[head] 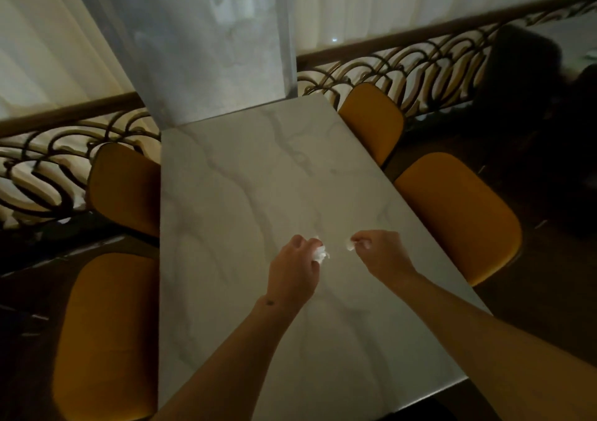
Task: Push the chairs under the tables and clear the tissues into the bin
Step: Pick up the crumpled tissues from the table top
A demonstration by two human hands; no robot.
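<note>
Fingers (302,243) of both hands pinch small crumpled white tissues (320,254).

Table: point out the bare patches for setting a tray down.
The table is bare from the grey pillar down to the hands. It is also bare along the near edge, between the forearms. The only crowded spot is mid-table, where the left hand and right hand each pinch a tissue.

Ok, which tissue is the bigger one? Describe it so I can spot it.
Start at the white marble table with mustard chairs on both sides. Above its near half, the left hand grips a crumpled white tissue. It is bulkier than the small scrap pinched by the right hand.
</note>
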